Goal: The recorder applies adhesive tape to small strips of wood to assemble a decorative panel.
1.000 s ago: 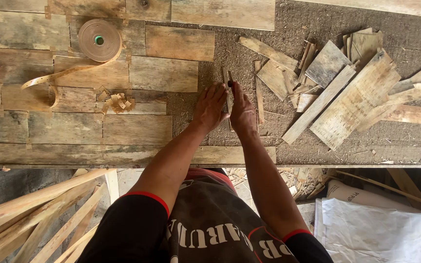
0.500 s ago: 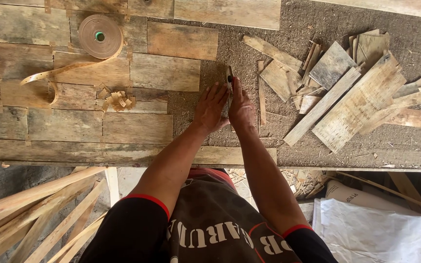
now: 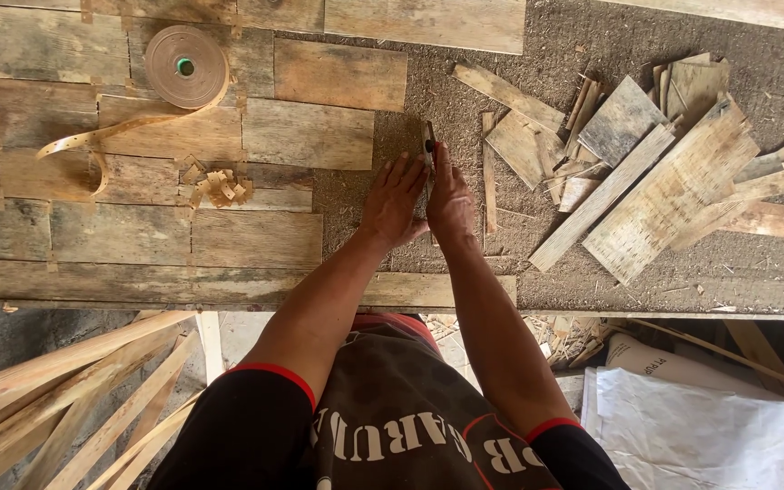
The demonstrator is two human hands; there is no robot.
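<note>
Left hand point(image 3: 392, 201) and right hand point(image 3: 449, 201) stay pressed together, fingers flat, unclenched | thin wood strip point(image 3: 429, 145) pinched upright between them on the gritty workbench point(image 3: 537, 272) | position barely changed; tape roll point(image 3: 185, 66) unmoved

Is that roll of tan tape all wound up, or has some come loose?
Partly unwound. The roll of tape lies flat on the wooden boards, and a loose strip trails from it, curling leftward.

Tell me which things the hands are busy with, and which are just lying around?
In use:
- left hand and right hand, side by side
- narrow wood piece between the hands
- rough board underneath

Lying about:
- tape roll
- pile of wood offcuts
- small scraps
- laid wood tiles
</note>
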